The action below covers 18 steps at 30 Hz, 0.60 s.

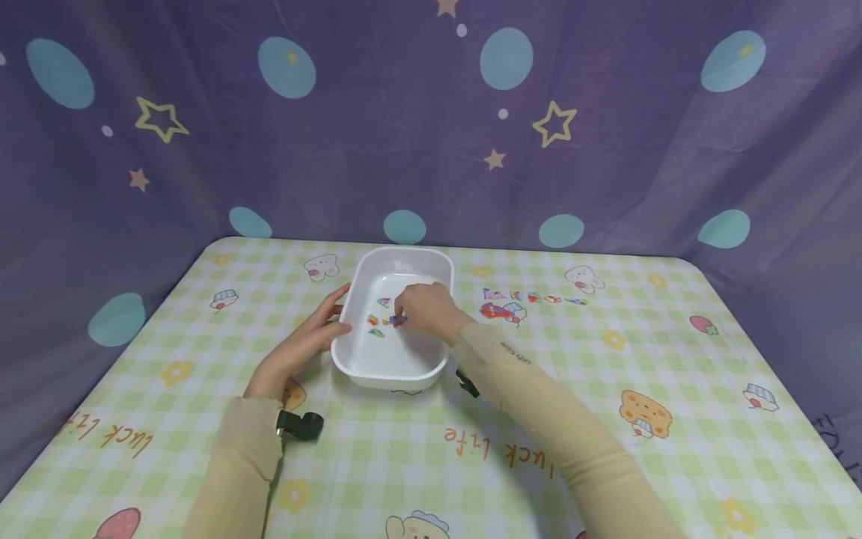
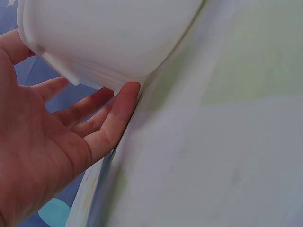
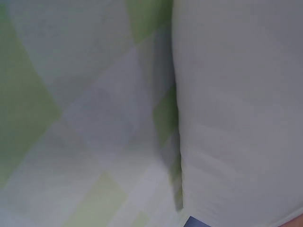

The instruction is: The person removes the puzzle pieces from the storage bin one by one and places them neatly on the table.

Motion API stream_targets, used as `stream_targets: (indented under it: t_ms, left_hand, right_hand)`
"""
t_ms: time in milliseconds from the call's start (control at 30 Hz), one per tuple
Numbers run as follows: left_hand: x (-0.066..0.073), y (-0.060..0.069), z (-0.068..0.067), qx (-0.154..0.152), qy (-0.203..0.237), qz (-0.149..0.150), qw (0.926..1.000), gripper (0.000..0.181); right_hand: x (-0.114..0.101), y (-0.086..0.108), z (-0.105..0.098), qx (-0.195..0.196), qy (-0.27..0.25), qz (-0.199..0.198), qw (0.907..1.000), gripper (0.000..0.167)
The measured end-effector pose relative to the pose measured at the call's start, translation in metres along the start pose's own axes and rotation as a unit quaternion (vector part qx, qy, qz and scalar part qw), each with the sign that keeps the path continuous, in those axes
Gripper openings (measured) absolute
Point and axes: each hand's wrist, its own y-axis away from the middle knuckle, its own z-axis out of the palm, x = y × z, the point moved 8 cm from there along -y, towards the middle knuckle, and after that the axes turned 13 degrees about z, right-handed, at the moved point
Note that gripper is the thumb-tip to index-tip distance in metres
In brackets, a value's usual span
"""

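A white rectangular box point(image 1: 397, 367) stands on the table in the head view. My left hand point(image 1: 306, 344) holds its left side, thumb at the rim and fingers against the outer wall; the left wrist view shows the fingers point(image 2: 124, 101) touching that wall. Inside the box lie several small, flat, colourful pieces, among them an orange-red one point(image 1: 373, 320) and a greenish one point(image 1: 376, 333). My right hand point(image 1: 427, 305) reaches in with bent fingers, its fingertips at a dark blue and red piece point(image 1: 396, 321). Whether they pinch it is hidden. The right wrist view shows only the box's outside point(image 3: 236, 109) and tablecloth.
Right of the box, several similar colourful pieces point(image 1: 534, 297) lie in a row on the checked tablecloth point(image 1: 579, 352), partly beside a printed cupcake. A purple curtain point(image 1: 377, 150) with stars hangs behind the table's far edge.
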Motion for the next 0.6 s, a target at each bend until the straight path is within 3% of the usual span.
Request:
stream_targets:
  t_ms: [600]
  left_hand:
    - [0.0005,0.0001,-0.0011,-0.004,-0.005,0.004,1.0000,0.067]
  right_hand:
    - [0.0018,-0.0013,-0.0001,-0.019,-0.003,0.010,0.9998,0.012]
